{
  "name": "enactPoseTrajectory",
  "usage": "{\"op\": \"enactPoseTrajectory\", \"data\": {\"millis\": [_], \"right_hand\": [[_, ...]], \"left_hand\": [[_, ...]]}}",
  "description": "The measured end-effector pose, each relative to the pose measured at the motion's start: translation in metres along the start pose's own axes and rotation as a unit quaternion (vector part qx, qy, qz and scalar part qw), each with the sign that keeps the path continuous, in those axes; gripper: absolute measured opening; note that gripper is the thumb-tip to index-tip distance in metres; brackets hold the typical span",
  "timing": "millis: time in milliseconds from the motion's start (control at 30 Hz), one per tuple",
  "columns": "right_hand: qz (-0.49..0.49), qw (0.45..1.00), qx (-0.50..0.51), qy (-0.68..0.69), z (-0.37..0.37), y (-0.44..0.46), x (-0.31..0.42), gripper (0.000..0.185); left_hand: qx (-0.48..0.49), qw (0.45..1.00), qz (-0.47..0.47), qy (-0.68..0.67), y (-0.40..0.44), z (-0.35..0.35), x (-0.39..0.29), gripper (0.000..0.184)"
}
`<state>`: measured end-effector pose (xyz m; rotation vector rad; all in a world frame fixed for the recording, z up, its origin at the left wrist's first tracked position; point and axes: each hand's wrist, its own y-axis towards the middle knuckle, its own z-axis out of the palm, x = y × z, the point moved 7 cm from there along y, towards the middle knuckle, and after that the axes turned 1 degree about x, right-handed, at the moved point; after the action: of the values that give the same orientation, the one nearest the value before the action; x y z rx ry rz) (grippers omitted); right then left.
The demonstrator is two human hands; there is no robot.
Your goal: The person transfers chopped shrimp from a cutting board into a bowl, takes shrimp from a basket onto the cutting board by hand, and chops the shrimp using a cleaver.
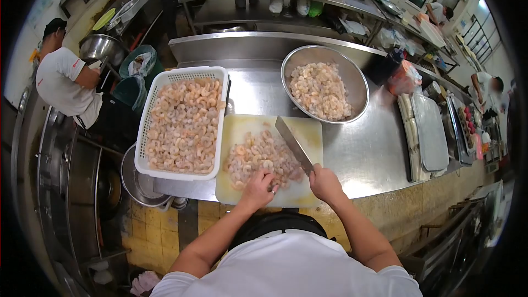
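Observation:
My right hand [325, 184] grips a kitchen knife [293, 146], its broad blade slanting up and left over the cutting board [308, 126]. Peeled shrimp [258, 157] are heaped on the board, left of the blade. At the near edge of that heap my left hand [257, 191] is closed, fingers curled against the shrimp; its fingertips are partly hidden. A white perforated basket [223, 124] full of peeled shrimp stands to the left of the board. Behind and to the right, a steel bowl [360, 91] holds shrimp pieces that look chopped.
The steel table [357, 159] has a raised back edge. Trays [430, 132] lie at its right end, near an orange-and-clear bag [404, 78]. A colander [135, 179] sits below the basket. One person [69, 77] works at the left; others are farther back.

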<state>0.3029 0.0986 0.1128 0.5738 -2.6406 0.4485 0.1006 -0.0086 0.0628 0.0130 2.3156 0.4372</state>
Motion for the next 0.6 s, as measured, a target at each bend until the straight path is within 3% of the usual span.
{"op": "enactPoseTrajectory", "data": {"millis": [100, 267, 500, 600], "right_hand": [[0.009, 1.000, -0.005, 0.014, -0.021, -0.008, 0.019, 0.023], [-0.007, 1.000, 0.009, -0.005, 0.023, -0.002, 0.011, 0.023], [-0.023, 0.998, -0.038, 0.037, -0.015, -0.006, 0.064, 0.024], [-0.040, 0.999, 0.029, -0.002, 0.043, 0.006, 0.052, 0.022]], "left_hand": [[0.002, 1.000, -0.024, -0.013, 0.001, 0.013, 0.006, 0.023], [0.000, 0.994, -0.080, -0.079, 0.005, 0.025, 0.013, 0.022], [-0.073, 0.991, -0.110, -0.026, 0.004, -0.032, 0.024, 0.025], [-0.095, 0.987, -0.119, 0.045, 0.009, -0.050, 0.039, 0.030]]}}
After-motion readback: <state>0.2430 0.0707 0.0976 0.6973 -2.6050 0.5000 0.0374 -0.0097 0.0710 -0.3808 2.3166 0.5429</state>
